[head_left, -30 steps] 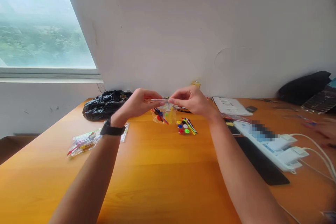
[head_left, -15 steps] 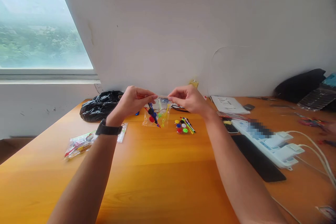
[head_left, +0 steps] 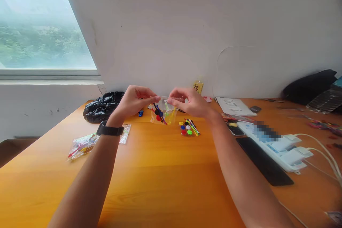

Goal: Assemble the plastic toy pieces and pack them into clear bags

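Between my hands hangs a clear plastic bag (head_left: 163, 117) holding small coloured plastic parts, some dark blue, black, red and yellow. My left hand (head_left: 136, 102), with a black band at its wrist, pinches the bag's top edge at the left. The thumb and fingers of my right hand (head_left: 187, 102) are closed on the same edge at the right. On the table below and right of the bag lie several round coloured pieces (head_left: 186, 128) and a bunch of thin coloured sticks (head_left: 194, 127). Another clear bag of coloured parts (head_left: 82, 145) rests by my left forearm.
A black plastic bag (head_left: 100, 108) sits at the table's back left. On the right are a white power strip (head_left: 267, 142) with plugs and cables, a black flat slab (head_left: 263, 160), a phone (head_left: 236, 130) and a white packet (head_left: 233, 106). A yellow packet (head_left: 198, 87) stands near the wall.
The bag's lower end has risen slightly and shifted right. My right hand's fingers have slid a little left along the top edge, closer to my left hand. The view has shifted slightly.
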Demonstrator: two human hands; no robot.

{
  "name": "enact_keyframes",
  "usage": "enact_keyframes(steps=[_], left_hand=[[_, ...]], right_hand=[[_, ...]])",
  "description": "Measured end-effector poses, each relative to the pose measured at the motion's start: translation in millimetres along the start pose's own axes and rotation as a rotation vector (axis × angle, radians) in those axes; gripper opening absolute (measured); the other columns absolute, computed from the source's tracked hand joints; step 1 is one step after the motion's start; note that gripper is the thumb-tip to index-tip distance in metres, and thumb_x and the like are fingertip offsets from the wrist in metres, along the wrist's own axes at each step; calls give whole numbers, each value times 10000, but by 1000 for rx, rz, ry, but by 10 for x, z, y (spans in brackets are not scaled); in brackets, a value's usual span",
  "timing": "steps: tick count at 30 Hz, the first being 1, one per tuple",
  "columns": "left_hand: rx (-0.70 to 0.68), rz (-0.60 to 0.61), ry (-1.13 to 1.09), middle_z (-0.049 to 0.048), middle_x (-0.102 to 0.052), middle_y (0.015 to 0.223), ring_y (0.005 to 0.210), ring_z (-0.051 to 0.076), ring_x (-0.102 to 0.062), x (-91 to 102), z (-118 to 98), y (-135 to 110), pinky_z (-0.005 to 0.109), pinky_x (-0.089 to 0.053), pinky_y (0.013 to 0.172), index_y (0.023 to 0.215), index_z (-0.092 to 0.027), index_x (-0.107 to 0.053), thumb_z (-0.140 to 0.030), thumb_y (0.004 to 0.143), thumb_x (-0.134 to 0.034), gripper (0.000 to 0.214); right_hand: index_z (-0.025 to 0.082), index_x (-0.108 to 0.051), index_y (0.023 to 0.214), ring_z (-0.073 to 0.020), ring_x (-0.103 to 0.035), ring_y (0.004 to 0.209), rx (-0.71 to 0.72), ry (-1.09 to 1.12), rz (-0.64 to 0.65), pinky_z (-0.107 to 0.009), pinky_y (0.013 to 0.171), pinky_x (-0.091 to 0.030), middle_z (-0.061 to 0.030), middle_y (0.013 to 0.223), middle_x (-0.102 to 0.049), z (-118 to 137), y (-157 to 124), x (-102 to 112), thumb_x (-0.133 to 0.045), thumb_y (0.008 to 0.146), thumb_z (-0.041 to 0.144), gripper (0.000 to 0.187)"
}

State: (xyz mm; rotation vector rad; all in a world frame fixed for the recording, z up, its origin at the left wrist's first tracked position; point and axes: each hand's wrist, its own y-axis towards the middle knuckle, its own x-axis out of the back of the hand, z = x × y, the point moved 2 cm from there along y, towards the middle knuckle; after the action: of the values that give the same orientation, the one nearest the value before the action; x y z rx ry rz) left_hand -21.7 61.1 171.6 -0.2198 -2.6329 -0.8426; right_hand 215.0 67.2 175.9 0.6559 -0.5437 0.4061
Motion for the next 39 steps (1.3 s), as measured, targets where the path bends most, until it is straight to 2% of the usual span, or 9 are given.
enact_keyframes(steps=[5,12,18,22,25,30,33,35,39], left_hand=[[59,49,-102,85,-773,778,702,176,-713,-24,-72,-11,258,-574,611,789,-140,-784,-506,786,-865,375],[47,-139,-170,85,-781,791,722,187,-732,61,-58,-5,285,-604,658,742,-154,-745,-450,734,-914,341],[26,-82,-151,103,-788,844,720,176,-720,64,-42,13,275,-586,651,818,-145,-777,-492,825,-833,351],[20,-64,-96,95,-784,842,705,159,-706,62,-39,20,262,-574,653,826,-146,-776,-476,843,-815,333],[38,-10,-2,76,-773,806,692,156,-698,77,58,27,249,-555,626,835,-153,-769,-476,846,-800,325],[120,-8,229,38,-730,674,546,132,-617,152,435,37,225,-440,502,792,-160,-765,-456,848,-760,301],[121,1,376,24,-693,582,497,129,-574,173,612,34,222,-397,481,747,-163,-782,-432,821,-767,279],[140,103,405,29,-705,584,507,142,-594,156,673,24,224,-410,489,760,-170,-808,-403,812,-758,244],[163,339,453,46,-759,665,581,170,-652,107,697,3,228,-441,527,740,-188,-839,-345,762,-775,171]], right_hand=[[204,-658,830,-146,-453,681,32,-5,67,-291,616,-351,3,736,-551,50,23,-91,-580,983,632,461],[207,-750,899,-159,-485,684,2,31,15,-302,603,-362,-25,727,-571,22,-16,134,-566,977,684,517],[228,-793,1053,-131,-434,612,-46,53,35,-293,545,-325,-12,734,-569,-32,-57,202,-564,979,677,509],[228,-795,993,-130,-440,609,-32,24,-17,-307,559,-326,-8,722,-573,-102,-47,201,-599,971,633,451],[217,-754,825,-133,-432,594,-52,-87,-35,-316,557,-314,-5,671,-573,-269,-26,183,-643,949,585,404],[204,-705,725,-131,-469,568,-134,-293,122,-304,536,-319,-14,650,-626,-412,-18,109,-668,930,442,316],[207,-741,806,-137,-524,595,-65,-228,202,-288,545,-364,-17,701,-675,-61,-84,39,-655,935,374,227],[245,-774,993,-148,-588,655,27,-82,382,-280,569,-424,-16,827,-731,352,-187,-32,-638,946,354,180],[361,-733,1311,-180,-682,756,273,-33,750,-304,562,-500,5,973,-782,1221,-475,-124,-653,866,396,454]])
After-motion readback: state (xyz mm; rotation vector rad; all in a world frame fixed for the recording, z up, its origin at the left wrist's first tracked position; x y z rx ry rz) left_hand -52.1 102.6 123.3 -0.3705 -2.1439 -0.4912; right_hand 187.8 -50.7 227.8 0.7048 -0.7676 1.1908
